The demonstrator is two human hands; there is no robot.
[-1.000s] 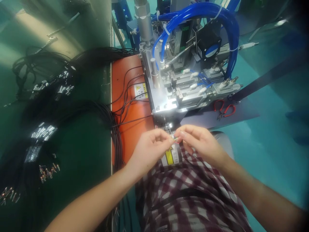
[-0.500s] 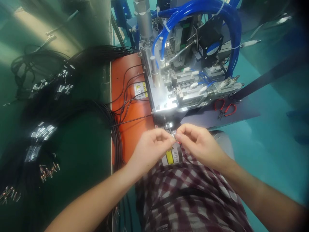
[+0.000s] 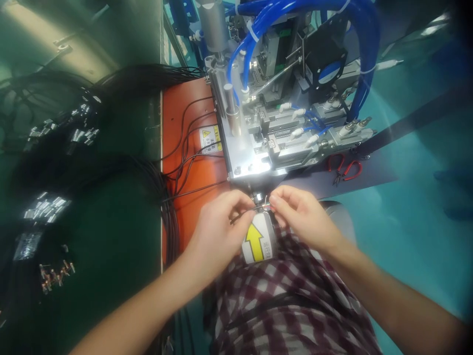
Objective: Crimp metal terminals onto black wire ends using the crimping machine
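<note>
Left hand (image 3: 218, 229) pinching a black cable (image 3: 242, 214), right hand (image 3: 301, 214) pinching the wires (image 3: 266, 206) at its tip. Machine (image 3: 251, 165) at 12 o'clock, pliers (image 3: 339, 176) around 2.

Thin black cable (image 3: 243, 214), held slightly slanted by the left hand (image 3: 221, 222), fine wires (image 3: 266, 206) exposed at its end, one pale, bent upward, one reddish, pinched by the right hand (image 3: 301, 213)

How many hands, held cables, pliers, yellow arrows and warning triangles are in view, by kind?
Hands: 2 (left hand, right hand)
Held cable: 1
Pliers: 1
Yellow arrow: 1
Warning triangle: 1
Total: 6
</note>
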